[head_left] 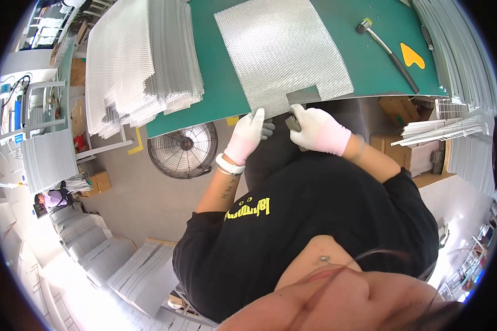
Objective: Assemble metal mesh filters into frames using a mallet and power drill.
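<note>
A silvery metal mesh sheet [281,49] lies on the green tabletop [221,99], its near end at the table's front edge. Its near side has a rectangular cut-out, where a dark grey flat surface [305,95] shows. My left hand [247,135], in a white glove, pinches the sheet's near left corner, thumb on top and fingers below. My right hand [320,131], gloved too, is closed around a small dark grey block-like piece [294,124] beside the cut-out. Its lower part is partly hidden by the hand and dark clothing.
Stacked mesh sheets [132,60] overhang the table on the left. A mallet [389,52] and a yellow scraper [412,55] lie at the right, near long metal strips [458,55]. Below stand a round fan [183,149] and cardboard boxes [400,110]. Another person [54,199] is far left.
</note>
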Demonstrator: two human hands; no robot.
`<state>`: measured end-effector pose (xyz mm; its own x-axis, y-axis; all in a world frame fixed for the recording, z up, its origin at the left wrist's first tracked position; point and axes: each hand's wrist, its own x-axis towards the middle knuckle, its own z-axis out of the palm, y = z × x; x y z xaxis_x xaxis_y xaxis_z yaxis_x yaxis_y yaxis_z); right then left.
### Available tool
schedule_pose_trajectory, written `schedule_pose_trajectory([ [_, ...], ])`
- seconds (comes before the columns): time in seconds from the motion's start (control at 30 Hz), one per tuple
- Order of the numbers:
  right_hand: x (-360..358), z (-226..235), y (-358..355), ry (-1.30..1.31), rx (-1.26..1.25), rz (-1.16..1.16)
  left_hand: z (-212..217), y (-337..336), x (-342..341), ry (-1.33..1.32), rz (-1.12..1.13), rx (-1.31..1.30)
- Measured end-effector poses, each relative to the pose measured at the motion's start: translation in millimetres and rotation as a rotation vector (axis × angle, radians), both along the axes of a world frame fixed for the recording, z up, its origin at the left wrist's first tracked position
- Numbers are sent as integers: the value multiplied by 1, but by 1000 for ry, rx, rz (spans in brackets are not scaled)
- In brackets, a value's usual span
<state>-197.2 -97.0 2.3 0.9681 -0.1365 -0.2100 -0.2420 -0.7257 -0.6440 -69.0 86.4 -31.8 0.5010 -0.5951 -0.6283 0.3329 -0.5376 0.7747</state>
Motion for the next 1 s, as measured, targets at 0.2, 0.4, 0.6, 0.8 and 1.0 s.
schedule_pose_trajectory([
  [0.2,-2,7,3,123,-112,70,-12,4,-8,-41,-16,-55],
  [0.4,-43,-33,-22,-96,158,-38,-41,26,-36,175,170,-349],
  [0.6,-56,-71,-5,-71,1631,-566,-31,-37,-68,300,490,-577],
  [0.8,-46,-82,-8,-107,1574,-572,-41,-45,-65,261,592,-552],
  [1.0,-42,-58,-15,-45,1087,-497,-65,-42,-78,4,627,-580],
])
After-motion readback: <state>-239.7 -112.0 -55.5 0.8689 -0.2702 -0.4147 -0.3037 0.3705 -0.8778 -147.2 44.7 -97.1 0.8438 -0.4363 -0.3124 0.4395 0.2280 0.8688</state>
